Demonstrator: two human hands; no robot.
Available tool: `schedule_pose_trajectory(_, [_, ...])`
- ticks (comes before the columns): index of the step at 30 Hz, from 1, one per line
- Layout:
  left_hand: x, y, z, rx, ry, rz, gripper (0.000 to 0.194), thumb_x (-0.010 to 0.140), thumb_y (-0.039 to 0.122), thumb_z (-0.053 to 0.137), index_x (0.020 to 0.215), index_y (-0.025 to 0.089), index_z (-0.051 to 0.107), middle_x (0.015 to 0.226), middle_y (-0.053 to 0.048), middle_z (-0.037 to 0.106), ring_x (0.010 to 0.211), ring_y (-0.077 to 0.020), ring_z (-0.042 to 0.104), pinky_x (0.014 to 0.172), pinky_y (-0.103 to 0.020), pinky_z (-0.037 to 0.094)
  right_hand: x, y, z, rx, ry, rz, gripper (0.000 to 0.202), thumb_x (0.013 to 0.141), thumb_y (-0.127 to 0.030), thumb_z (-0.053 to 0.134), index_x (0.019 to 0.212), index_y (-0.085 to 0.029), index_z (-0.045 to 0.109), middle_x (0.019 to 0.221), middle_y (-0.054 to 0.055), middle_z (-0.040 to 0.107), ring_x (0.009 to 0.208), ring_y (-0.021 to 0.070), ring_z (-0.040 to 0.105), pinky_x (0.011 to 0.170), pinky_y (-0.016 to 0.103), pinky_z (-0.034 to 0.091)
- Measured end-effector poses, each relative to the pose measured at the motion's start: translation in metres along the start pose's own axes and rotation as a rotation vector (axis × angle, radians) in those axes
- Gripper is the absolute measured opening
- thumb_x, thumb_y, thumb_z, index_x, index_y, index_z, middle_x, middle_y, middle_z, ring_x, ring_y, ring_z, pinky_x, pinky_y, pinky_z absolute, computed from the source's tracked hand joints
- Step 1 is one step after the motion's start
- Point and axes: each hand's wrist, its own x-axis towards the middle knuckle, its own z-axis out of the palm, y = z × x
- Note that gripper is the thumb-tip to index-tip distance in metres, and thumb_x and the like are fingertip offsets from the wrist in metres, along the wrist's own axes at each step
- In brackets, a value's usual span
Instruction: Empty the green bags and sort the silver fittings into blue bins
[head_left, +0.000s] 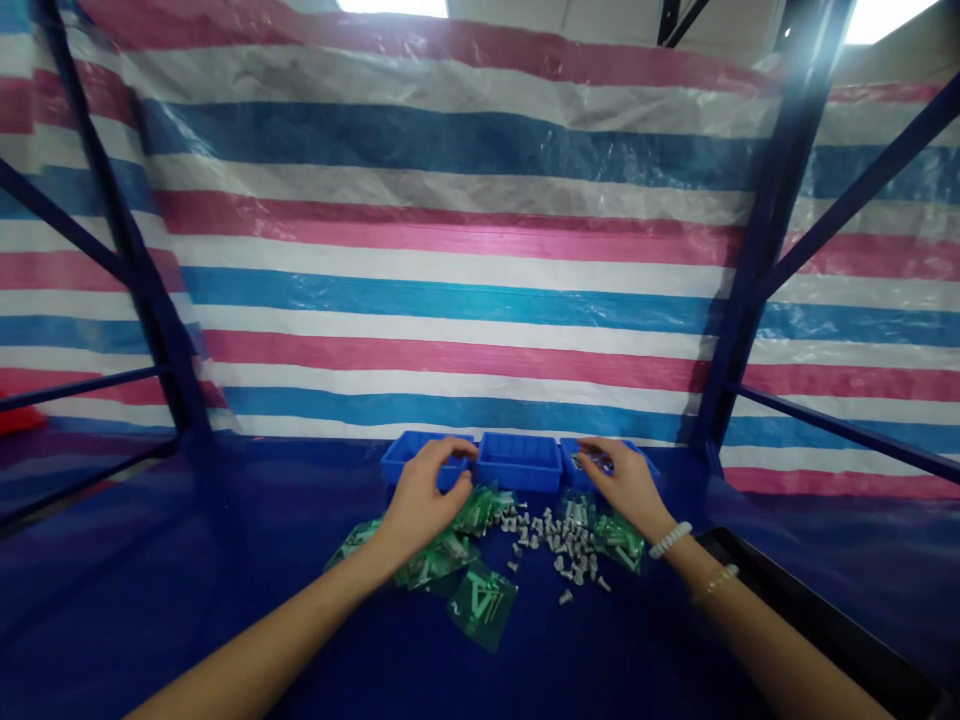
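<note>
My left hand [427, 490] hovers at the front of the left blue bin [397, 465], its thumb and fingers curved apart with nothing visible between them. Over the right blue bin [574, 480], which holds small metal pieces, is my right hand [626, 485]; its thumb and fingers are apart. Between the two stands the middle blue bin [520, 470]. Loose screws or bolts [570, 540] lie scattered on the table in front of the bins. Green-tinted plastic bags [484, 605] of small parts lie below my left hand, and another bag [621, 540] lies beside my right wrist.
A dark flat object [795, 610] lies under my right forearm on the blue tabletop [285, 560]. Blue metal posts [757, 260] with braces stand at both sides. Striped plastic sheeting [465, 240] hangs behind the bins.
</note>
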Motion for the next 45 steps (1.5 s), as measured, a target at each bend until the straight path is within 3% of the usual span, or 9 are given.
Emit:
schedule_pose_trajectory(5, [-0.037,-0.014,-0.022,0.295,-0.409,0.019,0.073,0.065,0.052,0.072,0.129,0.026,0.051,0.132,-0.014,0.053,0.121,-0.0386,0.046,0.097,-0.056,0.038,-0.037,-0.072,0.025,0.109,-0.395,-0.321,0.012,0.085,-0.022,0.056,0.086,-0.02,0.068,0.081,0.004,0.069,0.082,0.0199,0.06,0.076,0.032,0.046])
schedule_pose_trajectory(9, [-0.067,-0.041,-0.035,0.397,-0.554,-0.021,0.075,0.073,0.055,0.066,0.139,0.034,0.038,0.149,-0.011,0.036,0.133,-0.042,0.032,0.103,-0.062,0.031,-0.068,-0.108,0.04,0.057,-0.603,-0.511,0.025,0.079,-0.035,0.065,0.097,-0.019,0.064,0.097,0.006,0.065,0.092,0.0222,0.055,0.08,0.034,0.042])
schedule_pose_trajectory(17, [-0.074,-0.055,-0.033,0.29,-0.426,0.011,0.036,0.094,0.042,0.042,0.125,0.029,0.054,0.135,-0.003,0.055,0.13,-0.0262,0.044,0.109,-0.048,0.034,-0.075,-0.096,0.035,-0.025,-0.675,-0.502,0.023,0.074,-0.027,0.066,0.095,-0.02,0.061,0.097,0.003,0.063,0.092,0.0211,0.053,0.084,0.035,0.038])
schedule_pose_trajectory(21, [-0.074,-0.057,-0.024,0.21,-0.284,-0.1,0.035,0.095,0.04,0.039,0.12,0.026,0.059,0.125,-0.003,0.063,0.121,-0.0248,0.053,0.104,-0.042,0.041,-0.064,-0.094,0.04,-0.072,-0.625,-0.522,0.016,0.089,-0.016,0.051,0.099,-0.019,0.062,0.092,0.004,0.064,0.091,0.0185,0.052,0.084,0.032,0.039])
schedule_pose_trajectory(29, [-0.072,-0.054,-0.018,0.139,-0.246,-0.199,0.039,0.095,0.04,0.035,0.119,0.021,0.059,0.124,-0.006,0.063,0.118,-0.0235,0.056,0.103,-0.041,0.042,-0.03,-0.109,0.066,-0.481,-0.53,-1.091,0.014,0.091,-0.02,0.055,0.083,-0.019,0.066,0.091,0.006,0.058,0.093,0.0221,0.047,0.074,0.034,0.036])
schedule_pose_trajectory(33, [-0.072,-0.05,-0.017,0.173,-0.252,-0.192,0.037,0.094,0.039,0.037,0.118,0.022,0.06,0.125,-0.006,0.063,0.121,-0.0248,0.053,0.106,-0.044,0.039,-0.021,-0.107,0.073,-0.434,-0.512,-1.174,0.022,0.093,-0.017,0.049,0.077,-0.016,0.064,0.09,0.006,0.059,0.089,0.0199,0.048,0.073,0.034,0.037])
schedule_pose_trajectory(36, [-0.077,-0.046,-0.015,0.217,-0.28,-0.169,0.035,0.092,0.038,0.042,0.118,0.024,0.06,0.128,-0.006,0.061,0.127,-0.0273,0.047,0.108,-0.05,0.035,-0.02,-0.1,0.064,-0.192,-0.532,-1.059,0.009,0.087,-0.018,0.057,0.081,-0.017,0.064,0.09,0.006,0.06,0.087,0.0191,0.05,0.073,0.033,0.04])
schedule_pose_trajectory(41, [-0.093,-0.04,-0.012,0.264,-0.362,-0.158,0.046,0.08,0.034,0.058,0.126,0.03,0.054,0.142,-0.005,0.047,0.136,-0.0365,0.032,0.107,-0.065,0.026,-0.026,-0.081,0.022,0.432,-0.429,-0.349,0.013,0.076,-0.013,0.063,0.087,-0.018,0.06,0.075,0.0,0.059,0.069,0.0135,0.055,0.064,0.026,0.045])
schedule_pose_trajectory(45, [-0.086,-0.019,-0.014,0.218,-0.25,-0.121,0.059,0.072,0.02,0.059,0.129,0.031,0.05,0.147,-0.005,0.039,0.139,-0.0389,0.021,0.107,-0.071,0.004,-0.029,-0.061,-0.002,0.745,-0.342,0.058,0.012,0.079,-0.023,0.065,0.086,-0.02,0.056,0.076,0.0,0.063,0.071,0.0142,0.062,0.066,0.026,0.047])
